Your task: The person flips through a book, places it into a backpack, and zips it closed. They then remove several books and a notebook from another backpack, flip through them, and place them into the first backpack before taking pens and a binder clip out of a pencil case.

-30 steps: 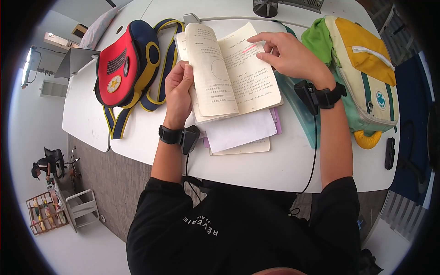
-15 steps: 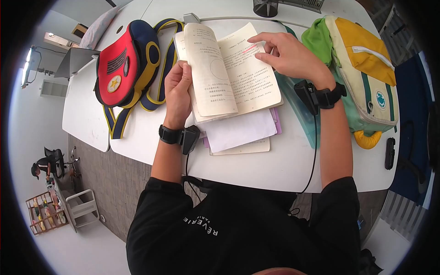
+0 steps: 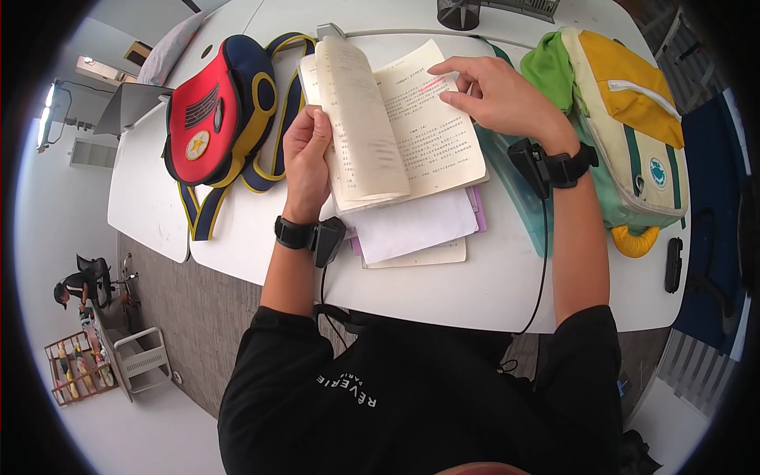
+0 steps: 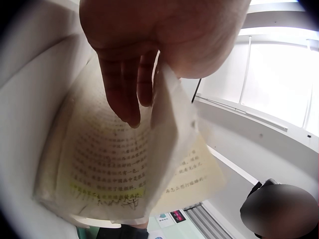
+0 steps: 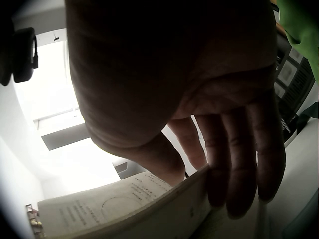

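An open paperback book with printed pages is held up over the table, a pink highlighted line on its right page. My left hand grips its left side, thumb on top and the other fingers behind the pages. One bundle of leaves curves up in the middle, its print blurred. My right hand holds the upper right edge, thumb and index finger over the page. In the right wrist view, the other fingers reach down past the book's edge. Yellow highlighting and handwriting mark a page in the left wrist view.
Beneath the book lie a white paper sheet and another book. A red and navy bag stands left. To the right are a teal case, a cream, green and yellow backpack and a black object.
The lifted leaves at the left have flipped: the page with the printed circle has given way to a different, blurred page in the head view. Both hands stay nearly where they were.
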### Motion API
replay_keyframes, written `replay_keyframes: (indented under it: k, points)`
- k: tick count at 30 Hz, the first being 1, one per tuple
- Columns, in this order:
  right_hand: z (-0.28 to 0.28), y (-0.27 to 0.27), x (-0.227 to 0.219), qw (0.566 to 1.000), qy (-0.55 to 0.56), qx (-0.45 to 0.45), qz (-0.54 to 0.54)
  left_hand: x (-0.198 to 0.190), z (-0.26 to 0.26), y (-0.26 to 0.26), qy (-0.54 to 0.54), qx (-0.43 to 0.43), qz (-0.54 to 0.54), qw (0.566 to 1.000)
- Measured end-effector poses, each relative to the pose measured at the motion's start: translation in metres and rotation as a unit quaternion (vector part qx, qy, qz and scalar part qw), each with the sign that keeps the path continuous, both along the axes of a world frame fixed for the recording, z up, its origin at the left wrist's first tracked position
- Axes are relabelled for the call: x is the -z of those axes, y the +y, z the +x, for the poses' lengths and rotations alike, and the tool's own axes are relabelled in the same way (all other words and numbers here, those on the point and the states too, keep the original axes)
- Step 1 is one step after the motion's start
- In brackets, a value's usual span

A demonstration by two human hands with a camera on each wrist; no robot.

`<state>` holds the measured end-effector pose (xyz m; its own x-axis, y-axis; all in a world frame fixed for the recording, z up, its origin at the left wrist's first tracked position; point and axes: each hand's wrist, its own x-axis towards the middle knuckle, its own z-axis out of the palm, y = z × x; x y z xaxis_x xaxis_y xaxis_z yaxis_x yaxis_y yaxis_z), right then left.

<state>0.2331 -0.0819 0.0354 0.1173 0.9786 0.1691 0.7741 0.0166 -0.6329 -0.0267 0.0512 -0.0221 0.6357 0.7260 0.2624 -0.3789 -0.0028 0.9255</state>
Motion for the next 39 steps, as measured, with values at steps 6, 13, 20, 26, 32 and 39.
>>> replay_keyframes:
  k: [6, 13, 20, 26, 32, 39]
  points:
    - [0.000, 0.000, -0.007, 1.000, 0.013, -0.007, -0.006, -0.002, 0.001, -0.002, 0.008, -0.001, -0.006, 1.000]
    - [0.001, 0.001, -0.003, 0.989, 0.146, 0.007, -0.022, -0.001, 0.000, 0.000, -0.004, 0.013, -0.014, 1.000]
    - [0.000, -0.001, -0.005, 0.999, 0.032, -0.013, -0.025, -0.004, 0.000, -0.002, 0.010, 0.005, -0.019, 1.000]
    - [0.002, 0.000, 0.000, 1.000, 0.003, -0.011, 0.010, -0.004, 0.000, -0.003, 0.009, 0.003, -0.022, 1.000]
    - [0.001, -0.002, -0.001, 1.000, 0.001, -0.015, 0.012, -0.005, 0.001, -0.003, 0.014, 0.004, -0.017, 1.000]
    - [0.003, 0.000, 0.001, 0.999, 0.003, -0.022, 0.030, -0.006, 0.001, -0.004, 0.018, 0.001, -0.019, 1.000]
